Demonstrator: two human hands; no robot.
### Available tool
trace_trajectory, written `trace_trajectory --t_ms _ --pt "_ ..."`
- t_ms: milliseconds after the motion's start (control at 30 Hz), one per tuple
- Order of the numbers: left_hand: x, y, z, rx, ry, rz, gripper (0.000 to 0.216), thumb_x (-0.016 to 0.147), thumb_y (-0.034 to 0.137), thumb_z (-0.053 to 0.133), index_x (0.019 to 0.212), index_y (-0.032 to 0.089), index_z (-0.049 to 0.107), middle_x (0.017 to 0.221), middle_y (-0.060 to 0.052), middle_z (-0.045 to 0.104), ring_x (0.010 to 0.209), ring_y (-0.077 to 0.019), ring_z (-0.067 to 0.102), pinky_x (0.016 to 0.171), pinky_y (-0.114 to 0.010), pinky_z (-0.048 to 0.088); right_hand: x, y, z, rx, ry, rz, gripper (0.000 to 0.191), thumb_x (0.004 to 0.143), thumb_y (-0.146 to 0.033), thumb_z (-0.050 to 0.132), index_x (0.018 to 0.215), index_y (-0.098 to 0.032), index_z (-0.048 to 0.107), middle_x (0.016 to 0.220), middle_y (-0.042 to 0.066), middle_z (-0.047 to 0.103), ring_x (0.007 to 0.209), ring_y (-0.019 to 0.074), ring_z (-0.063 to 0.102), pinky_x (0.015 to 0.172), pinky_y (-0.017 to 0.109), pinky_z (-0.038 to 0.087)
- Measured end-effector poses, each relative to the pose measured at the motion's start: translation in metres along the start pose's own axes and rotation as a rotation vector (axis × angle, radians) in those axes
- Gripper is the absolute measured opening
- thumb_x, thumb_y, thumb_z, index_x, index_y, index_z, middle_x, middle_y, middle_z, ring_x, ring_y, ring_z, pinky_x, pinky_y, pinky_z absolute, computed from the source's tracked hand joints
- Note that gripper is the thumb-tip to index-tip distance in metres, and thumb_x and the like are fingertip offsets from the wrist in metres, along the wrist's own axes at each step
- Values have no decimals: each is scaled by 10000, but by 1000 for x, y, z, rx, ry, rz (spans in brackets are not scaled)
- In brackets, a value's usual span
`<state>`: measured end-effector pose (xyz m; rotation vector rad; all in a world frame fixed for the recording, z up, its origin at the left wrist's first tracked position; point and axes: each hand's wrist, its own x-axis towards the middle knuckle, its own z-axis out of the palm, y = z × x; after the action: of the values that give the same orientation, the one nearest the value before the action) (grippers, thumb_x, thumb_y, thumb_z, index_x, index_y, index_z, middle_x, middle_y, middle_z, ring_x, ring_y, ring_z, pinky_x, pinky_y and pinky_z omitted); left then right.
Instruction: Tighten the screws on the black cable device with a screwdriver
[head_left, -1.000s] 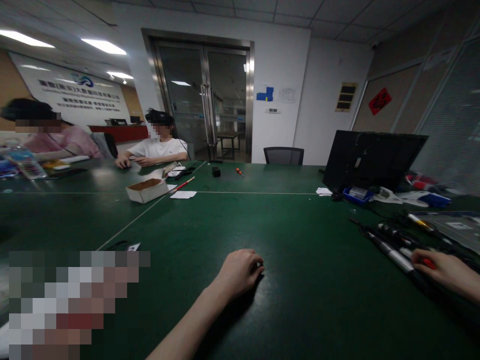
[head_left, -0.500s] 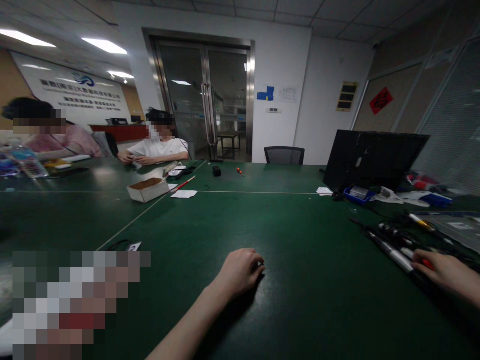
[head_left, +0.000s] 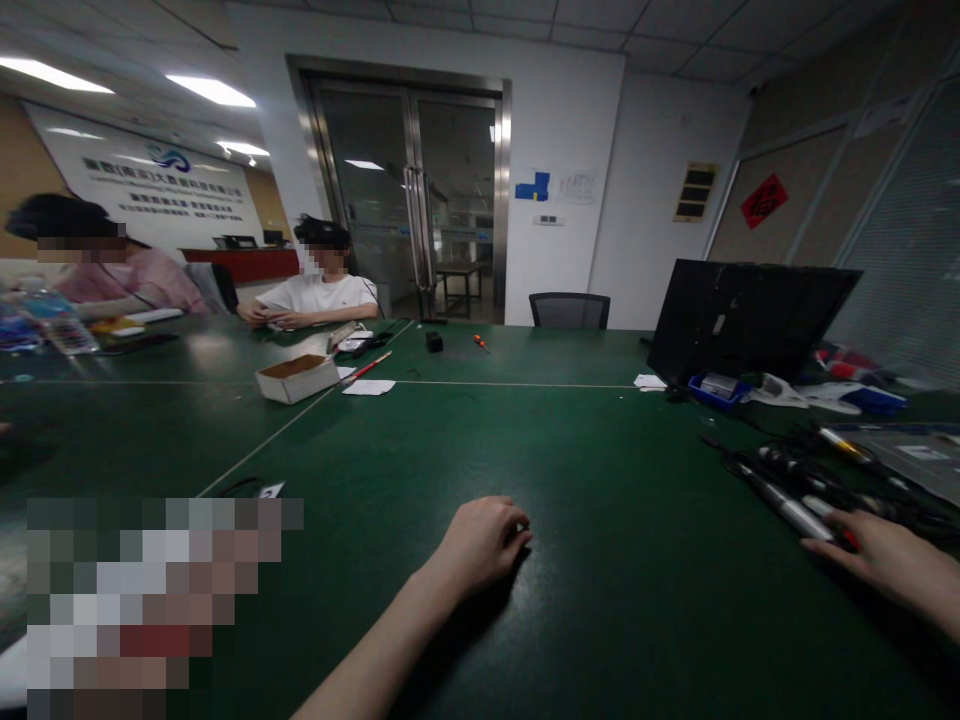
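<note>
My left hand point(head_left: 480, 545) rests on the green table point(head_left: 600, 640) with its fingers curled in, and nothing shows in the small gap between finger and thumb. At the right edge, my right hand point(head_left: 889, 560) has its thumb and forefinger on either side of the near end of a long silver-and-black rod-shaped tool point(head_left: 787, 505). A red bit shows under its fingers. The other fingers are hidden behind the hand. Black cables point(head_left: 840, 480) lie just beyond it.
A black monitor point(head_left: 750, 320) and a blue tray point(head_left: 716, 390) stand at the right. Farther off lie an orange screwdriver point(head_left: 481, 343), a small black block point(head_left: 433, 342) and an open white box point(head_left: 296, 380). Two people sit at the far left; a blurred-out patch covers the lower left.
My right hand has moved slightly left and its thumb now reaches along the near side of the tool. My left hand has not moved.
</note>
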<state>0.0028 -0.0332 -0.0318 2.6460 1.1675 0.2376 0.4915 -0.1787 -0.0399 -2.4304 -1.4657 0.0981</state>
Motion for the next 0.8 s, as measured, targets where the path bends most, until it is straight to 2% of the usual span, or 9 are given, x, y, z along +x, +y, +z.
trace_trajectory --t_ms 67,200,333,433,567,800 --pt "0 1 -1 2 -1 0 199 947 238 610 1010 200 794 916 -79 735 871 -241 690 769 -315 484 0 -8 -2 -23 -25 23 178 796 -422 604 687 -284 625 839 218 728 724 331 713 652 445 519" --pt "-1 3 -3 3 -17 -7 193 945 222 615 1014 197 794 934 -80 741 875 -240 693 772 -315 486 2 -23 -2 -39 -78 73 197 845 -346 544 710 -253 652 844 203 726 707 300 709 630 413 522" --pt "0 4 -3 8 -26 0 200 951 240 609 1022 198 792 946 -80 740 877 -239 689 771 -317 489 1 -51 7 -84 -141 -46 263 852 -396 562 888 -185 714 963 187 719 825 313 716 673 397 548" --pt "0 3 -3 18 -29 -3 209 951 247 602 1019 191 791 943 -86 735 894 -252 686 787 -335 497 -8 -88 16 -112 -167 -231 366 874 -423 548 1042 -142 712 1039 181 700 851 310 703 701 400 553" --pt "0 3 -5 -15 -8 7 248 960 253 589 1111 185 772 991 -95 722 929 -256 678 850 -357 511 -25 -149 24 -82 -250 -431 326 896 -367 584 1128 -170 702 1140 140 676 916 274 691 780 382 543" --pt "-6 9 -8 -148 35 119 513 865 287 711 1364 204 629 1280 -118 621 1149 -285 600 1011 -389 474 -45 -249 38 -62 -316 -718 274 831 -301 760 1084 -204 718 1098 67 693 909 247 690 744 324 493"
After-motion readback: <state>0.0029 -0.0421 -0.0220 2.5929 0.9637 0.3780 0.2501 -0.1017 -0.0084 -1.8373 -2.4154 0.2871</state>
